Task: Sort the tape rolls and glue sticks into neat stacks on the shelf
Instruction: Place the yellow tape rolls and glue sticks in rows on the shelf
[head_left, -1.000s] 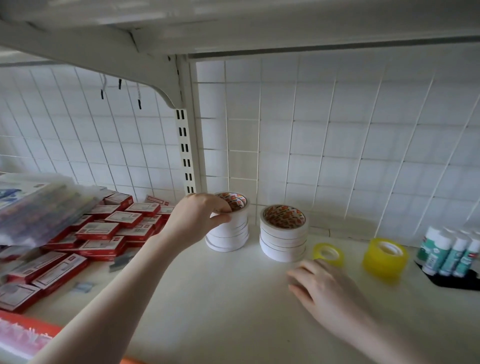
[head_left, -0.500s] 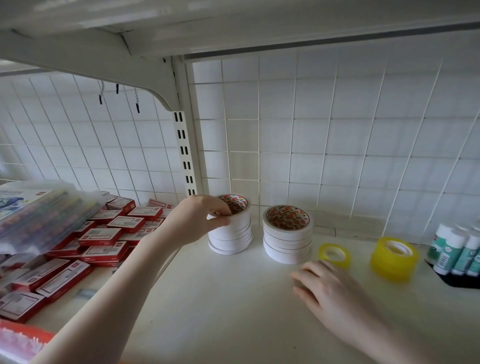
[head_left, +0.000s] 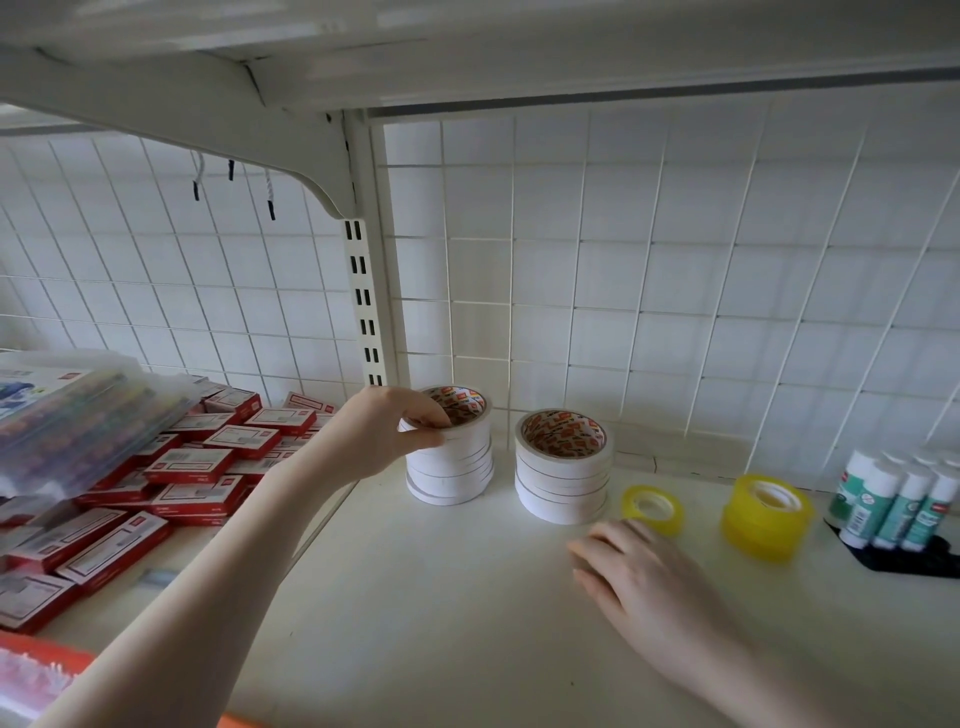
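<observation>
While left hand (head_left: 379, 434) atop tape stack (head_left: 451, 467)

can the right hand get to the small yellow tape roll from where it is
Probably yes: the right hand lies open on the shelf just in front of the small yellow tape roll, with nothing between them.

Red boxes (head_left: 187, 467) lie piled left of the slotted upright (head_left: 363, 306); a clear case (head_left: 78, 415) rests on them. Wire grid (head_left: 675, 312) stands behind the upright.
</observation>
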